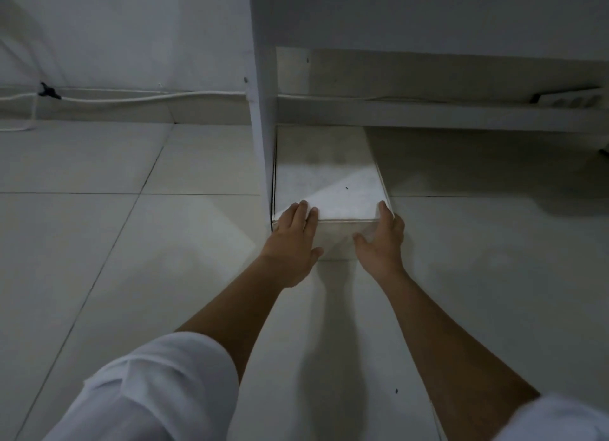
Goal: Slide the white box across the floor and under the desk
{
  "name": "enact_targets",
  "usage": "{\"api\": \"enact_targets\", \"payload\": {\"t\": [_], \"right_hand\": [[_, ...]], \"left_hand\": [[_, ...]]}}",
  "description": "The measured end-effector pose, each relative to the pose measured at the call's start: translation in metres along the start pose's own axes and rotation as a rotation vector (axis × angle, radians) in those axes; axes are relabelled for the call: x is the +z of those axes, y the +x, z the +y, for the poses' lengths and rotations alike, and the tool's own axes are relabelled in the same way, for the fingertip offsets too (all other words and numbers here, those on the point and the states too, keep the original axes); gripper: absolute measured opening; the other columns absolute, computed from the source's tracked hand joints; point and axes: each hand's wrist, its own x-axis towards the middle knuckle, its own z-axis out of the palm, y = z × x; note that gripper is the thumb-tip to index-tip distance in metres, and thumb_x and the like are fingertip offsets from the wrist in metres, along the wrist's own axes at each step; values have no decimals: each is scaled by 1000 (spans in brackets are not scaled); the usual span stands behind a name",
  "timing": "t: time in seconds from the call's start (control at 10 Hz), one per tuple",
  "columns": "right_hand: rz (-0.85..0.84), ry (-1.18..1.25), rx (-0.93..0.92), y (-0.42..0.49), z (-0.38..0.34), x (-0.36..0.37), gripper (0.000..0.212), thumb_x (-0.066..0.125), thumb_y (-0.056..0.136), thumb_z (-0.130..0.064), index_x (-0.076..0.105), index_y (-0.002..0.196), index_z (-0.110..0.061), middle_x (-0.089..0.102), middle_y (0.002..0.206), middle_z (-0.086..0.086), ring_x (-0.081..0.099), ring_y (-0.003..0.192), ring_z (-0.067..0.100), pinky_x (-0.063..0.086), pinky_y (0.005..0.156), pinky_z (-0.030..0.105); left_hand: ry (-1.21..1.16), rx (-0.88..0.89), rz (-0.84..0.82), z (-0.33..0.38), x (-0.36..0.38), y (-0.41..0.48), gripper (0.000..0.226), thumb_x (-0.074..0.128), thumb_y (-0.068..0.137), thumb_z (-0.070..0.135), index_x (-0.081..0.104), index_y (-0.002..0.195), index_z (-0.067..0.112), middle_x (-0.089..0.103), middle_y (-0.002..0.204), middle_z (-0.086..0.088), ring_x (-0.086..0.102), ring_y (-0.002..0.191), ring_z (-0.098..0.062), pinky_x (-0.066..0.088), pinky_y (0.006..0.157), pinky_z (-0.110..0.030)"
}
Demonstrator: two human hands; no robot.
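White box (pixel 329 180) sits on the tiled floor (pixel 131 243), mostly under the worktop (pixel 428 12) already, its left side tight against the white upright side panel (pixel 262 111). Far end is in the shadow underneath; near edge looks roughly level with the panel's front edge. Left hand (pixel 291 243) lies flat over the near-left corner, fingers (pixel 301 213) spread on the lid, not gripping. Right hand (pixel 382 239) cups the near-right corner, fingers open against the side, thumb on the front face. Judgement: slide nearly done; a short push further in is left, then release. A power strip (pixel 570 99) and cable (pixel 131 97) sit at the back wall, well apart from the box.
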Motion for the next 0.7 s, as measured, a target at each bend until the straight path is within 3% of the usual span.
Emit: {"api": "enact_targets", "payload": {"t": [0.2,0.4,0.6,0.7], "right_hand": [[-66,-11,62,4,-5,-5,81,57,81,-7,18,150,-23,10,157,12,17,144,31,33,111,40],[-193,11,178,1,-16,-18,84,59,83,-21,11,151,-30,-2,161,6,14,147,29,33,110,36],[-223,-56,133,-19,-27,-31,65,59,83,-24,34,143,-19,13,155,10,31,138,30,38,92,28],[-240,-62,82,-35,-41,-40,71,58,84,-26,26,148,-19,11,158,7,26,142,28,37,92,28]], "left_hand": [[-16,-21,-51,3,-8,0,76,34,96,45,1,153,6,-3,163,-14,-5,150,-30,8,124,-42],[-61,-30,-118,5,-21,-10,72,30,98,41,2,153,3,-7,163,-13,-8,151,-26,7,124,-41],[-27,-84,-159,5,-30,-39,72,29,98,44,9,152,0,3,163,-15,2,151,-28,11,123,-41],[10,-62,-146,4,-44,-57,70,28,98,44,13,152,3,9,162,-14,6,151,-27,15,122,-43]]}}
